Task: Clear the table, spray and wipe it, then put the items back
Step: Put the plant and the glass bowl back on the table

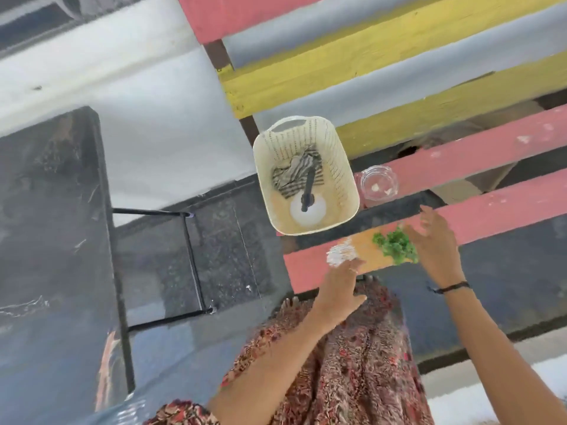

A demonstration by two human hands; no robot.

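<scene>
Cutting board (pixel 368 251) lay on pink slat at near edge of slatted table (pixel 491 154), long axis running left-right between hands. Left hand (pixel 339 289) at board's left end by white heap (pixel 342 254), fingers spread, holding nothing. Right hand (pixel 435 243) at right end, touching greens (pixel 397 246), fingers wide. Both equally near. Basket (pixel 306 176) with spray bottle (pixel 307 210) and striped cloth (pixel 294 173) just behind; glass dish (pixel 379 185) beside. Board's right end hidden; frame blurred.

spray bottle (pixel 307 211) label hidden, herbs (pixel 395 246) blurred
</scene>
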